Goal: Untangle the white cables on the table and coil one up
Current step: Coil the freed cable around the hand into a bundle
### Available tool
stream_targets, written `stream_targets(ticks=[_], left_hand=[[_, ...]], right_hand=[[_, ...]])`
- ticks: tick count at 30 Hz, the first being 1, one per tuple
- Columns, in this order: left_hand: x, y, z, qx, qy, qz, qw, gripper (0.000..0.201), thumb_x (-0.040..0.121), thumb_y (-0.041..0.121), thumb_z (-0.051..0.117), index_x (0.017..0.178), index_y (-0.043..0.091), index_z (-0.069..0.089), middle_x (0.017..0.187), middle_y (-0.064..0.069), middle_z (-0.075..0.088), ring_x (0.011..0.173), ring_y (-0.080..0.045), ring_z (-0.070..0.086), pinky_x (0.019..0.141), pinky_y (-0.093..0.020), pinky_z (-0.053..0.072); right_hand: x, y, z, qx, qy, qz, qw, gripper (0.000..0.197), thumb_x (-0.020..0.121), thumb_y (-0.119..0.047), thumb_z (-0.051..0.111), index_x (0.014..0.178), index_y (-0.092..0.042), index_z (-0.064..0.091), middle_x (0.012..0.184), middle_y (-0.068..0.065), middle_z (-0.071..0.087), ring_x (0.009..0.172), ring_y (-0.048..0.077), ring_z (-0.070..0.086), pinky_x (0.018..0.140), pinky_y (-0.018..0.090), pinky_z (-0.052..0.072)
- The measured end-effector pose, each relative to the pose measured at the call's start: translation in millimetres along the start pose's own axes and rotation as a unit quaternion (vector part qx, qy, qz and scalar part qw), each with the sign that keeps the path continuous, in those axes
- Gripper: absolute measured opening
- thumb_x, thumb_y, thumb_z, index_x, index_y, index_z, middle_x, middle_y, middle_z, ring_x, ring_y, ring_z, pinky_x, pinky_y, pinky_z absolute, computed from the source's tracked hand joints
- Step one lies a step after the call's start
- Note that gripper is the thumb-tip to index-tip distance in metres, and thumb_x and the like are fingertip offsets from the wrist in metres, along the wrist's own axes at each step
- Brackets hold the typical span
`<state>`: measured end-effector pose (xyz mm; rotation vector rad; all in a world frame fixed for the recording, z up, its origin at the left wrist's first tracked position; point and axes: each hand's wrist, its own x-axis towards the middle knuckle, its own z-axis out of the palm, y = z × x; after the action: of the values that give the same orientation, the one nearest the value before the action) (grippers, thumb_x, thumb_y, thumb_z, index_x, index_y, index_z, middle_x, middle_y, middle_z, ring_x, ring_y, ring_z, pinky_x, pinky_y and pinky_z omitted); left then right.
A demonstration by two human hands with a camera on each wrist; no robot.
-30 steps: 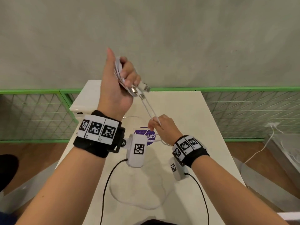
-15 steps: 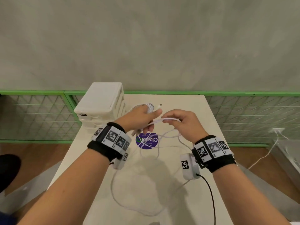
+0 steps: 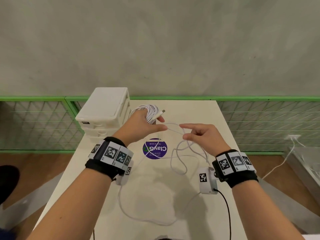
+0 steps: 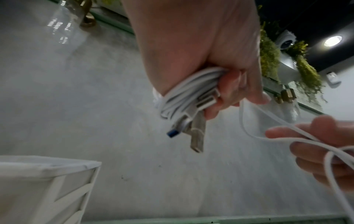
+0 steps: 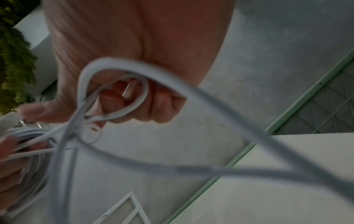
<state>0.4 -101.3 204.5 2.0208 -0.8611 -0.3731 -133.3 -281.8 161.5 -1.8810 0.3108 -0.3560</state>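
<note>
coil (image 3: 151, 112): white cable wound in a tight bundle, gripped in the left hand (image 3: 138, 126) above the table's far end; metal plugs stick out of it
loose cable (image 3: 179, 158): thin, white, runs from the coil through the right hand (image 3: 201, 135), then falls in crossing loops onto the table (image 3: 216, 118)

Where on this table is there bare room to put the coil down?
Bare patches: the far right corner of the table, beyond the right hand; the near left edge, left of the loose cable. Crowded: the middle around the purple sticker, and the far left, taken by the drawer box.
</note>
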Motion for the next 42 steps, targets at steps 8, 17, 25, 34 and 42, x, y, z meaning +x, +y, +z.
stream_targets(ticks=[8,17,25,34,42], left_hand=[[1,-11,-18,-0.073,0.131,-0.039,0.988,0.019,0.077,0.021,0.079,0.078,0.017,0.06,0.058,-0.002,0.05,0.038,-0.011,0.042,0.034,-0.018,0.035],[2,-18,-20,-0.11,0.232,-0.066,0.964,0.021,0.079,0.024,0.077,0.083,0.01,0.062,0.057,-0.003,0.05,0.042,-0.015,0.042,0.038,-0.022,0.039],[-9,-11,-18,-0.039,0.146,-0.09,0.984,0.026,0.076,0.03,0.079,0.08,0.009,0.065,0.056,-0.002,0.049,0.042,-0.013,0.042,0.041,-0.027,0.042],[-6,2,3,0.002,0.099,-0.056,0.994,0.027,0.078,0.029,0.078,0.066,0.017,0.058,0.058,0.0,0.05,0.047,-0.012,0.042,0.038,-0.017,0.034],[0,-11,1,0.125,0.084,-0.055,0.987,0.036,0.076,0.042,0.077,0.074,0.01,0.062,0.06,-0.002,0.05,0.054,-0.018,0.046,0.05,-0.028,0.038]], right_hand=[[-2,6,1,-0.027,-0.075,0.019,0.997,0.025,0.078,-0.014,0.073,0.099,-0.027,0.07,0.067,-0.001,0.053,0.063,0.006,0.046,0.068,0.009,0.04],[2,28,14,-0.174,-0.076,-0.028,0.981,0.054,0.082,-0.019,0.069,0.128,-0.04,0.051,0.082,-0.015,0.059,0.083,-0.003,0.053,0.087,0.02,0.041],[11,59,13,-0.358,0.1,0.072,0.926,0.035,0.086,-0.028,0.064,0.119,-0.017,0.057,0.12,0.003,0.054,0.098,0.026,0.06,0.081,0.032,0.043],[5,9,20,-0.131,-0.098,0.022,0.986,0.094,0.074,-0.034,0.077,0.148,-0.03,0.02,0.136,-0.022,0.024,0.128,-0.005,0.023,0.104,0.016,0.019],[8,36,37,-0.202,-0.023,-0.034,0.978,0.017,0.094,-0.023,0.052,0.096,-0.026,0.068,0.061,-0.016,0.06,0.056,0.003,0.05,0.06,0.022,0.038]])
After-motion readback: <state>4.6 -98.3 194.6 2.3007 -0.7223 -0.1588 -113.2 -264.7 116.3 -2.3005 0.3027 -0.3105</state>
